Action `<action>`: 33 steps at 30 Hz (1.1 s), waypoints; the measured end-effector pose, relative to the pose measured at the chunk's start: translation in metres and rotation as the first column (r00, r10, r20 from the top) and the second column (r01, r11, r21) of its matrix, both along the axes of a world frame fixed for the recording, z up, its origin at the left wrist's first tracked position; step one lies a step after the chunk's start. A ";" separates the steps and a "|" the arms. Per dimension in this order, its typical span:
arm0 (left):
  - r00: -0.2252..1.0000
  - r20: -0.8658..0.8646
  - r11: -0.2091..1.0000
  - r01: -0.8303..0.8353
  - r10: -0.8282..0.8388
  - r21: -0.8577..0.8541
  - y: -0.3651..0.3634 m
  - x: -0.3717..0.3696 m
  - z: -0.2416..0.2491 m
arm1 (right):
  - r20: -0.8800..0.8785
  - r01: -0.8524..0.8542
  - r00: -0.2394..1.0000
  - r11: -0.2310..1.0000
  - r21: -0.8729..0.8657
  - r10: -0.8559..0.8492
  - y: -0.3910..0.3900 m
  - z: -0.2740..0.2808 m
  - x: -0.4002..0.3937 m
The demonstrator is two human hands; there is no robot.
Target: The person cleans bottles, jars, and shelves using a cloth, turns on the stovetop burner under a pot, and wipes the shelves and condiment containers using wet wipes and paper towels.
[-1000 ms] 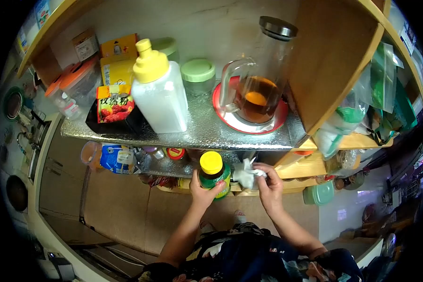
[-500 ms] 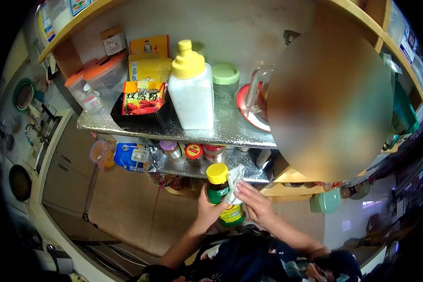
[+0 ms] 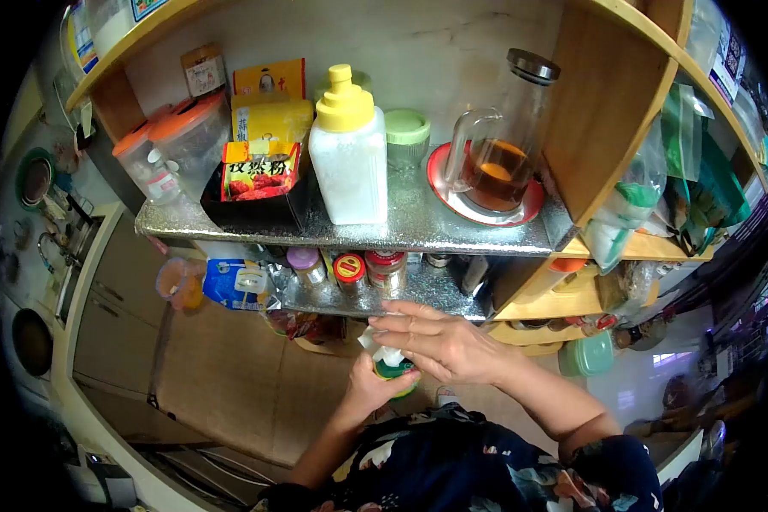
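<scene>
On the upper shelf (image 3: 427, 235), a small bottle (image 3: 162, 182) is standing by the front left corner, and a black box (image 3: 252, 215) is holding a red-and-yellow packet (image 3: 260, 177) along the front edge. A glass pitcher (image 3: 505, 128) (amber liquid (image 3: 495, 175) is filling only its lower part) is resting on a red-rimmed plate (image 3: 454, 198) near the right end. Three lidded jars (image 3: 350, 273) are standing on the lower shelf (image 3: 435, 290).

Left hand (image 3: 370, 386) grips a green bottle (image 3: 386, 370); white tissue (image 3: 390, 355) lies at its top beneath the right hand (image 3: 444, 346). On the foil-covered shelf (image 3: 414, 226), a lidded glass jug (image 3: 505, 141) of amber liquid stands on a red-rimmed plate (image 3: 459, 201), right of a yellow-capped white bottle (image 3: 348, 175).
</scene>
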State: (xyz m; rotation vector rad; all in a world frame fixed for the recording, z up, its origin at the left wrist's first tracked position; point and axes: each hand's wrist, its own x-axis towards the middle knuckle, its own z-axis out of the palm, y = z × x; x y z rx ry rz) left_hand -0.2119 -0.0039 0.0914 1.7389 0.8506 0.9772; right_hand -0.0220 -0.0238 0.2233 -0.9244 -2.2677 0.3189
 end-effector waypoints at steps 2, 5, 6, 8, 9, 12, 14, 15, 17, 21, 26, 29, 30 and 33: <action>0.999 -0.003 0.990 -0.053 0.054 0.132 0.002 -0.002 0.004 | -0.073 -0.015 0.997 0.998 -0.059 0.011 0.001 -0.001 -0.003; 0.991 -0.022 0.919 -0.116 0.134 0.377 0.005 -0.005 0.007 | -0.262 -0.025 0.964 0.965 -0.263 -0.046 0.001 -0.009 -0.006; 0.994 -0.031 0.915 -0.081 0.102 0.396 0.005 -0.006 0.005 | -0.302 -0.083 0.953 0.932 -0.353 -0.030 0.002 -0.012 -0.003; 0.997 -0.041 0.897 -0.044 0.069 0.441 0.004 -0.007 0.007 | -0.363 -0.140 0.930 0.862 -0.488 -0.055 0.000 -0.020 0.002; 0.997 -0.041 0.898 -0.037 0.061 0.438 0.005 -0.005 0.006 | -0.364 -0.133 0.929 0.861 -0.490 -0.063 -0.001 -0.024 0.004; 0.999 0.014 0.856 -0.049 0.048 0.515 0.003 -0.003 0.002 | -0.608 -0.335 0.675 0.561 -0.757 -0.418 -0.001 -0.042 0.013; 0.998 -0.047 0.953 0.059 -0.048 0.296 0.000 -0.001 0.004 | -0.620 -0.278 0.617 0.603 -0.748 -0.485 -0.001 -0.054 0.018; 0.998 -0.042 0.953 0.056 -0.045 0.299 0.000 0.000 0.006 | -0.630 -0.219 0.555 0.636 -0.740 -0.543 -0.002 -0.054 0.018; 0.998 0.021 0.986 0.053 -0.057 0.158 -0.002 0.006 0.011 | -0.651 -0.184 0.505 0.665 -0.723 -0.567 -0.008 -0.042 0.021; 0.993 0.001 0.978 0.118 -0.120 0.169 0.005 0.010 0.002 | -0.181 -0.115 0.979 0.988 -0.103 0.095 -0.011 0.000 0.016; 0.999 0.020 0.975 -0.049 0.046 0.215 0.002 0.025 0.004 | -0.398 -0.140 0.917 0.948 -0.285 0.016 0.006 -0.024 0.029; 1.000 0.013 0.980 -0.020 0.017 0.199 0.002 0.031 0.009 | -0.634 -0.309 0.691 0.652 -0.693 -0.347 0.005 -0.060 0.039; 0.999 0.008 0.985 -0.048 0.048 0.166 0.000 0.035 0.012 | -0.640 -0.279 0.674 0.674 -0.684 -0.370 0.005 -0.066 0.039; 0.991 0.011 0.991 -0.133 0.133 -0.009 -0.006 0.042 0.000 | -0.586 -0.066 0.689 0.768 -0.637 -0.427 0.003 -0.083 0.031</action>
